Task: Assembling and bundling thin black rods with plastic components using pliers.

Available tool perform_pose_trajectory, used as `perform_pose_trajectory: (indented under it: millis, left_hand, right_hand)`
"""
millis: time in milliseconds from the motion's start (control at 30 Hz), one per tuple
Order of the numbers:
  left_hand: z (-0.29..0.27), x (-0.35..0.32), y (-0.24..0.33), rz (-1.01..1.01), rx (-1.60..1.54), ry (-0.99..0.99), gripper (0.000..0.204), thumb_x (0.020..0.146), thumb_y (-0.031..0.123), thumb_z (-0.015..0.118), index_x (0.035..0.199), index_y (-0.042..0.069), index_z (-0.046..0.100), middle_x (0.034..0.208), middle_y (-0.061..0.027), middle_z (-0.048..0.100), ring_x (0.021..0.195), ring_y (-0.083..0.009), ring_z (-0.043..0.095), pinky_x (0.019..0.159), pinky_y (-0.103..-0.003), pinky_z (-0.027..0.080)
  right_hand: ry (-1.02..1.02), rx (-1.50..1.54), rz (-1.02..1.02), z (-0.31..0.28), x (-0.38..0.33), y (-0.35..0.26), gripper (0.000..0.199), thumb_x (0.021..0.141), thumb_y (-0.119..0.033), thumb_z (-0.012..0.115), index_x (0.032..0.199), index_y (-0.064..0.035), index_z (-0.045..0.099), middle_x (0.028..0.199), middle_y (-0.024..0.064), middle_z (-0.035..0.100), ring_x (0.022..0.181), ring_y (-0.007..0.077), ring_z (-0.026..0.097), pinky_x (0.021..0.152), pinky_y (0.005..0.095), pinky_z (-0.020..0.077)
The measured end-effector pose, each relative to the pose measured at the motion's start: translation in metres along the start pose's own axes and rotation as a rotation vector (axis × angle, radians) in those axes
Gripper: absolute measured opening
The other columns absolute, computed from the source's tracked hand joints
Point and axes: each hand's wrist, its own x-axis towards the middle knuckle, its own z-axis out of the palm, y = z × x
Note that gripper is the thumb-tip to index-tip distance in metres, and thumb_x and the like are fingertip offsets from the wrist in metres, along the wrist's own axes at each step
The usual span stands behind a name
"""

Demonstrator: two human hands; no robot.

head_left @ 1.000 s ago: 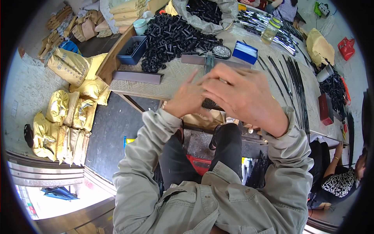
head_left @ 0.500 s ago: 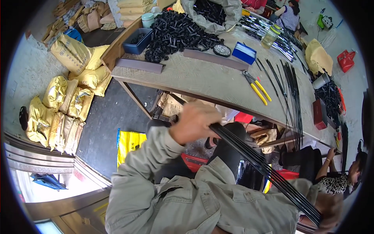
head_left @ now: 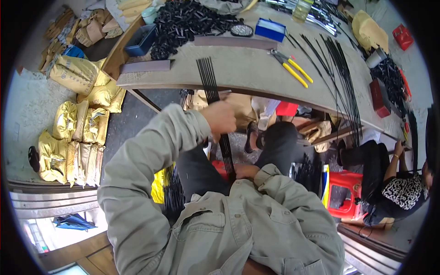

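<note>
A flat bundle of thin black rods (head_left: 207,75) runs from my lap up to the table's near edge, its far ends fanned side by side over the tabletop. My left hand (head_left: 221,118) is closed around the middle of the bundle. Lower down, in front of my jacket, my right hand (head_left: 247,172) is closed at the near ends of the rods; its fingers are partly hidden. Past the table edge lie yellow-handled pliers (head_left: 293,71) and a spread of loose black rods (head_left: 341,75).
On the table (head_left: 243,62) are a heap of black parts (head_left: 183,25), a blue bin (head_left: 141,40), a blue box (head_left: 270,30) and a grey strip (head_left: 233,42). Yellow sacks (head_left: 78,123) are stacked at left. A person (head_left: 398,192) sits at right by a red stool (head_left: 346,192).
The rods have swung from slanting down to the right to pointing away over the table edge. My right hand has come from far right to my lap. The view has shifted.
</note>
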Motion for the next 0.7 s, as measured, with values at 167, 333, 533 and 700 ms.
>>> perform_pose_trajectory:
  millis: [167, 333, 533, 700]
  left_hand:
    - [-0.021, 0.005, 0.030, 0.020, -0.082, 0.066, 0.026, 0.054, 0.038, 0.065, 0.056, 0.012, 0.061, 0.057, -0.0033, 0.059, 0.061, -0.0214, 0.061, 0.052, -0.032, 0.044]
    - [-0.022, 0.008, 0.035, 0.131, -0.081, 0.424, 0.022, 0.058, 0.028, 0.061, 0.063, 0.007, 0.058, 0.064, -0.0036, 0.057, 0.063, -0.0203, 0.058, 0.055, -0.031, 0.043]
    - [0.001, -0.045, 0.077, -0.853, -0.836, 1.215, 0.016, 0.082, 0.015, 0.053, 0.085, 0.000, 0.059, 0.073, -0.0066, 0.056, 0.067, -0.0177, 0.054, 0.064, -0.029, 0.044]
    - [-0.008, -0.023, 0.115, -0.619, -1.948, 1.356, 0.033, 0.093, 0.028, 0.042, 0.093, -0.002, 0.056, 0.072, -0.0038, 0.055, 0.065, -0.0104, 0.051, 0.061, -0.026, 0.043]
  right_hand:
    - [0.249, 0.672, -0.243, -0.040, -0.024, -0.090, 0.024, 0.076, -0.012, 0.065, 0.096, -0.0031, 0.057, 0.084, 0.0069, 0.062, 0.079, 0.0156, 0.057, 0.068, 0.0298, 0.0443]
    - [0.664, 0.534, -0.455, -0.054, -0.020, -0.111, 0.012, 0.085, -0.012, 0.057, 0.093, -0.0034, 0.058, 0.082, 0.0042, 0.060, 0.079, 0.0103, 0.056, 0.066, 0.0274, 0.0444]
    - [0.552, 0.312, -0.272, -0.060, -0.038, -0.128, 0.021, 0.088, -0.020, 0.053, 0.101, -0.0038, 0.057, 0.086, 0.0135, 0.060, 0.078, 0.0207, 0.060, 0.067, 0.0335, 0.0463]
    - [0.317, 0.112, -0.491, -0.079, -0.042, -0.143, 0.031, 0.086, -0.017, 0.053, 0.115, -0.0073, 0.049, 0.106, 0.0167, 0.057, 0.089, 0.0316, 0.059, 0.070, 0.0361, 0.0462]
